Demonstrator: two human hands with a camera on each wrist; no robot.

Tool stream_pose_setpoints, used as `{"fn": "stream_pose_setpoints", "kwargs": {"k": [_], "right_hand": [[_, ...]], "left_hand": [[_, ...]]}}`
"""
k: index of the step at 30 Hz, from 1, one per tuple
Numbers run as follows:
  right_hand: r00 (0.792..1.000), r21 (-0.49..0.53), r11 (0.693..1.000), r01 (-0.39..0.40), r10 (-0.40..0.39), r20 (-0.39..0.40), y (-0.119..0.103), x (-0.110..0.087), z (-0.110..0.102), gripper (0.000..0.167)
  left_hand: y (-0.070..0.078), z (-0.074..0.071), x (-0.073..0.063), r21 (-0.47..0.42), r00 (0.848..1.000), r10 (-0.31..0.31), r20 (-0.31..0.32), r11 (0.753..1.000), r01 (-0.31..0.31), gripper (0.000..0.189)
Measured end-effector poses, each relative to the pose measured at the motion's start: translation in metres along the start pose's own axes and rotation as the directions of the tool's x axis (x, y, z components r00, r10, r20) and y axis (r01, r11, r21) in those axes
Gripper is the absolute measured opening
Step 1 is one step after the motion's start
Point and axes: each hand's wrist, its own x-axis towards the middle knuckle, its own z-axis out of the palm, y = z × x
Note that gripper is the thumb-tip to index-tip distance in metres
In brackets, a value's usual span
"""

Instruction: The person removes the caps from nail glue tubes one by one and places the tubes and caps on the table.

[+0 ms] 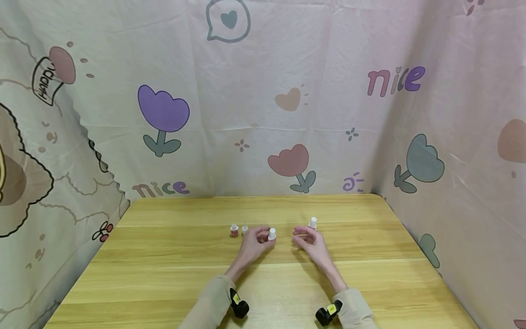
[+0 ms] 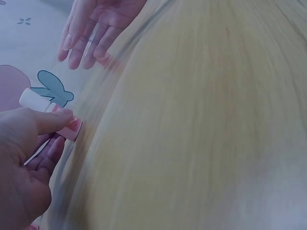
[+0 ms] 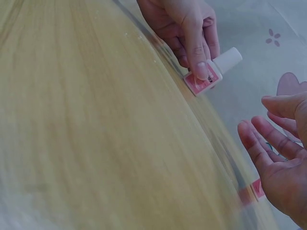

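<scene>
My left hand (image 1: pixel 255 244) pinches a small white-capped bottle (image 1: pixel 272 234) with a pink label. In the right wrist view the label of this bottle (image 3: pixel 195 84) shows under the thumb, and its cap is on. To the right, my right hand (image 1: pixel 313 244) has its fingers spread loosely, with nothing held in the right wrist view. Just behind that hand stands a second white-capped bottle (image 1: pixel 313 222), its lower part hidden by the fingers. In the left wrist view only a pink bit of this bottle (image 2: pixel 104 59) peeks past the fingertips.
Left of my left hand stands another pink-labelled bottle (image 1: pixel 234 230) with a white top. Beside it is a small white piece (image 1: pixel 244 230) with a thin stem pointing up. The wooden table (image 1: pixel 164 274) meets a printed cloth (image 1: pixel 238 169) at its back edge.
</scene>
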Motion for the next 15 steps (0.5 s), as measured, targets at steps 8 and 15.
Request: {"fn": "stream_pose_setpoints", "kwargs": {"k": [8, 15], "right_hand": [[1.000, 0.001, 1.000, 0.008, -0.008, 0.011, 0.000, 0.000, 0.001, 0.041], [0.999, -0.013, 1.000, 0.012, -0.011, 0.034, -0.003, -0.003, 0.004, 0.042]], "left_hand": [[-0.006, -0.009, -0.003, -0.016, 0.999, -0.008, 0.039, 1.000, 0.008, 0.041], [-0.008, -0.017, -0.007, -0.024, 0.996, -0.010, 0.091, 1.000, 0.012, 0.039]]}}
